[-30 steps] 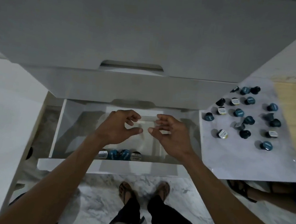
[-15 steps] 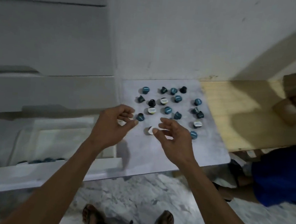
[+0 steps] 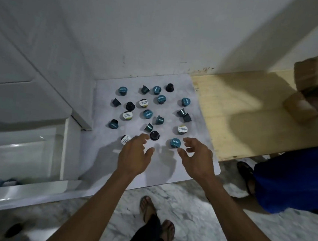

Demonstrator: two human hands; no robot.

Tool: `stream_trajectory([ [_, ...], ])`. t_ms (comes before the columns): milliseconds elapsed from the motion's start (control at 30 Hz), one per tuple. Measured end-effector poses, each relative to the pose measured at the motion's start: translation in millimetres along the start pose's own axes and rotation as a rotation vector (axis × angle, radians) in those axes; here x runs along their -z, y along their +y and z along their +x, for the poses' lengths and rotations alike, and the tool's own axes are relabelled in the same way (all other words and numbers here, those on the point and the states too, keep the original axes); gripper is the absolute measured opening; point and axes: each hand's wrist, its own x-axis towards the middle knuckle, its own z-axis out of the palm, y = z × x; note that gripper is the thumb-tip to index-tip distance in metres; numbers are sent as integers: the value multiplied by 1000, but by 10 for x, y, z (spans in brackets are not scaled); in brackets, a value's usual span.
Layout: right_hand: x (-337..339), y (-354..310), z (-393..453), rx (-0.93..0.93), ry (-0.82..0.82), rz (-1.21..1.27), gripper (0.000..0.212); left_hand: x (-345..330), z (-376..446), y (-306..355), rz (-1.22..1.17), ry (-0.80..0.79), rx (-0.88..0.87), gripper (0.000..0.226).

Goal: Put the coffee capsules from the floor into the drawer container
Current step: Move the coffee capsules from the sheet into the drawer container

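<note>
Bare forearms, dark trousers, open sandals

No sleeves reach either forearm; left hand (image 3: 134, 155) and right hand (image 3: 197, 159) wear nothing; flip-flop sandals (image 3: 149, 209) on both feet.

Left hand: my left hand (image 3: 134, 155) hovers empty, fingers loose, over the white-lidded capsule (image 3: 125, 139).
Right hand: my right hand (image 3: 197, 159) hangs empty at 4 o'clock of the teal-lidded capsule (image 3: 175, 143).
Mat: pale marbled mat (image 3: 106, 87) carries scattered capsules.
Drawer: open white drawer (image 3: 15, 189) at 8 o'clock.
</note>
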Motion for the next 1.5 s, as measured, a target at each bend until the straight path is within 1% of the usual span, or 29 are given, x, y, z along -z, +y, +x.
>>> stream_trajectory([
  [100, -124, 142, 129, -5, -38, -66, 40, -211, 245, 0, 96, -40, 7, 41],
  [233, -288, 316, 323, 58, -56, -117, 36, -468, 466, -18, 234, -89, 7, 46],
  [333, -435, 438, 440, 107, -83, -141, 34, -599, 514, -56, 308, -109, 15, 40],
  [467, -584, 631, 532, 173, -102, -196, 29, -708, 535, -86, 327, -73, 20, 35],
  [633, -619, 757, 618, 301, -42, -205, 25, -817, 604, -85, 356, 14, 30, 21],
  [700, -624, 802, 661, 363, -20, -203, 25, -850, 594, -71, 362, 40, 39, 22],
  [767, -633, 859, 684, 415, 0, -194, 25, -868, 575, -73, 334, 46, 57, 27],
  [900, -651, 919, 738, 478, 8, -166, 29, -865, 568, -84, 270, 88, 77, 19],
  [1000, -668, 936, 772, 511, 13, -155, 30, -854, 533, -66, 172, 159, 98, 30],
  [1067, -675, 958, 785, 531, 28, -148, 31, -871, 488, -68, 116, 188, 62, 42],
  [1133, -683, 978, 793, 544, 36, -143, 30, -918, 440, -104, 98, 210, 16, 46],
  [1200, -690, 977, 790, 559, 43, -118, 29, -988, 398, -157, 51, 261, -9, 42],
  [1367, -732, 969, 814, 609, 96, -82, 25, -1189, 327, -233, -111, 445, -43, 22],
  [1500, -778, 1025, 836, 654, 113, -85, 25, -1329, 264, -271, -109, 538, -61, 20],
])
